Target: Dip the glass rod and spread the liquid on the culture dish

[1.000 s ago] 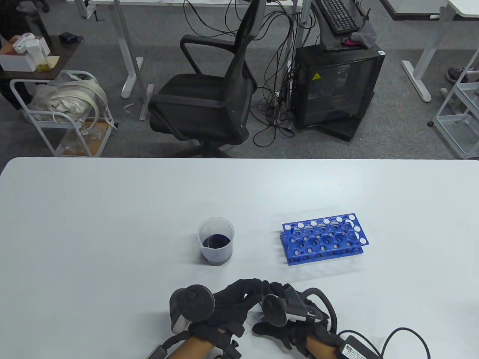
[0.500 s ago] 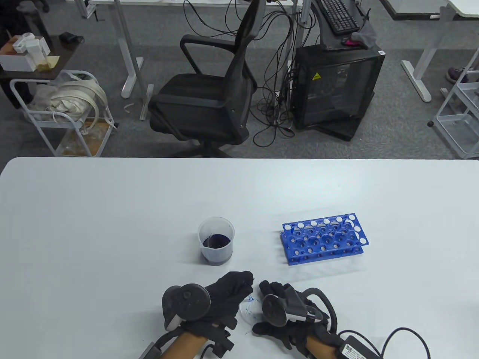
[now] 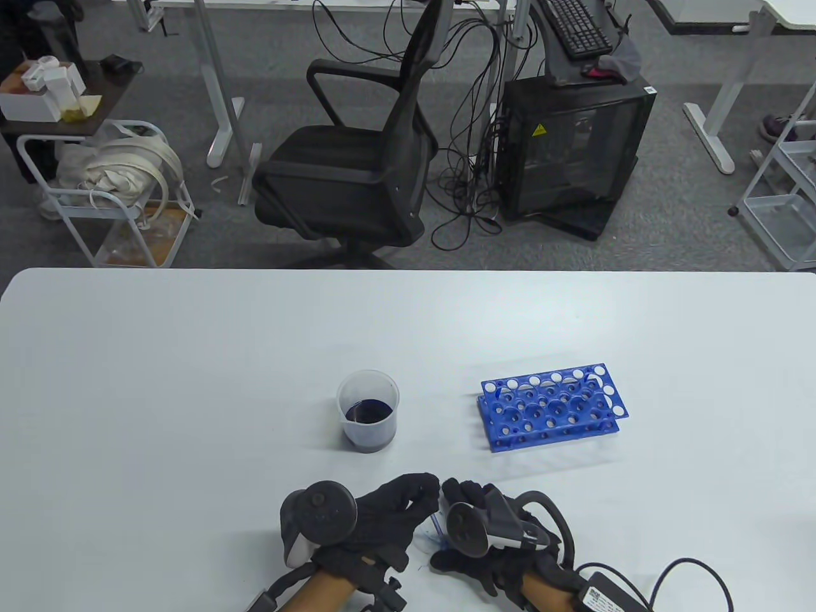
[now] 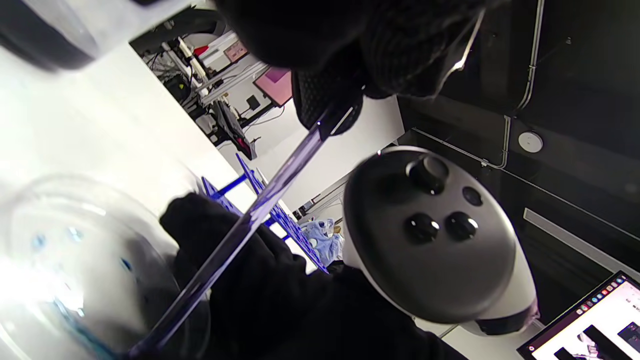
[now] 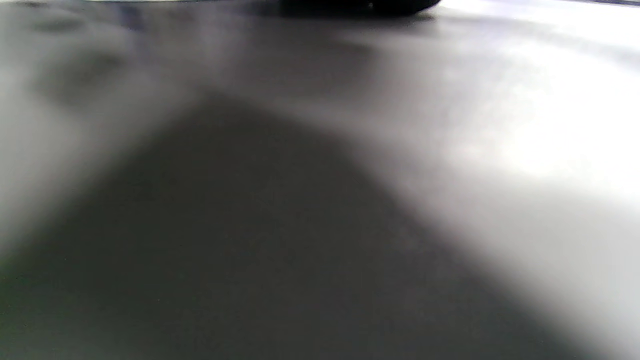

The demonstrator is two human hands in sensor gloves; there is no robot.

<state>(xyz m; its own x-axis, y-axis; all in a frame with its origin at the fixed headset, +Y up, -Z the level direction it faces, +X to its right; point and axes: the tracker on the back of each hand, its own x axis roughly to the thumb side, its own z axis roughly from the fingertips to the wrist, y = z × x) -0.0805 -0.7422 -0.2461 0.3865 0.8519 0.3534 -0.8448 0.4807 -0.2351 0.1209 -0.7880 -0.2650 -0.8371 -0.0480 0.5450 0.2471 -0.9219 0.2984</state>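
Observation:
My left hand (image 3: 426,489) pinches the top of a glass rod (image 3: 435,526). In the left wrist view the fingertips (image 4: 320,107) grip the rod (image 4: 250,215), which slants down into a clear culture dish (image 4: 75,250) holding blue drops and a blue smear. In the table view the dish (image 3: 423,543) lies between my hands, mostly hidden by them. My right hand (image 3: 460,494) holds the dish's right rim; its glove (image 4: 235,270) shows beside the dish. A beaker (image 3: 368,412) of dark blue liquid stands just behind my hands. The right wrist view is only blur.
A blue test tube rack (image 3: 551,405) lies on the white table (image 3: 159,382) to the right of the beaker. A black cable (image 3: 688,574) runs from my right wrist along the table's front edge. An office chair (image 3: 357,166) stands beyond the far edge.
My left hand pulled left off the dish, baring its blue marks, then came back right. The rod tip now lies lower in the dish. My right hand has stayed put.

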